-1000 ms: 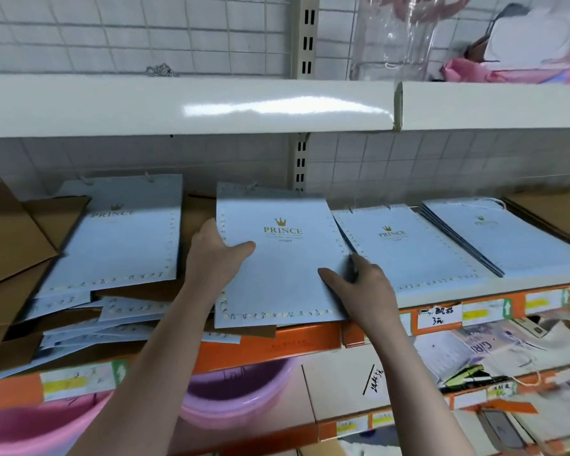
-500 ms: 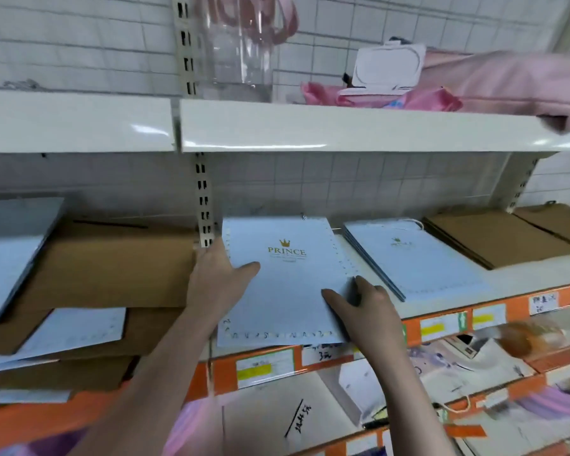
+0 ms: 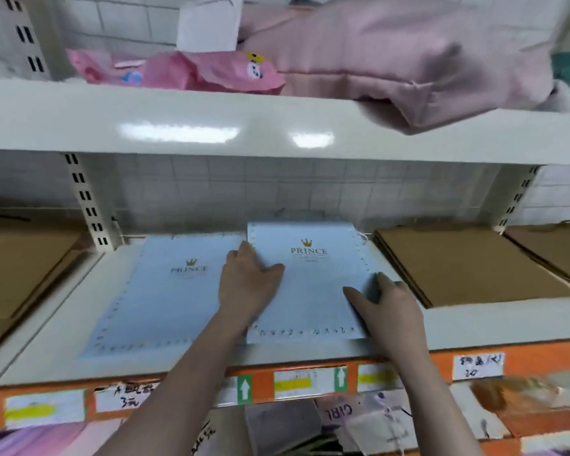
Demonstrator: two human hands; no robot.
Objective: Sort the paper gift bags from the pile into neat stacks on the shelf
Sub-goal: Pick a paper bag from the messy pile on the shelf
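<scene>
A flat light-blue gift bag (image 3: 313,284) with a gold crown and "PRINCE" print sits over a blue stack on the white shelf (image 3: 63,327). My left hand (image 3: 247,284) grips its left edge, thumb on top. My right hand (image 3: 389,304) holds its right edge, thumb on the face and fingers curled round the side. Another blue PRINCE bag (image 3: 165,297) lies flat just to the left. A stack of brown paper bags (image 3: 468,261) lies to the right, apart from the blue one.
More brown bags lie at far right (image 3: 553,245) and far left (image 3: 20,261). The upper shelf (image 3: 277,126) carries pink packets (image 3: 191,70) and a pink cloth (image 3: 392,54). Orange price strips (image 3: 540,360) front the shelf; lower shelves hold mixed bags.
My view and both hands have shifted right along the shelf, carrying the blue bag from the messy pile onto the blue stack beside the brown bags.
</scene>
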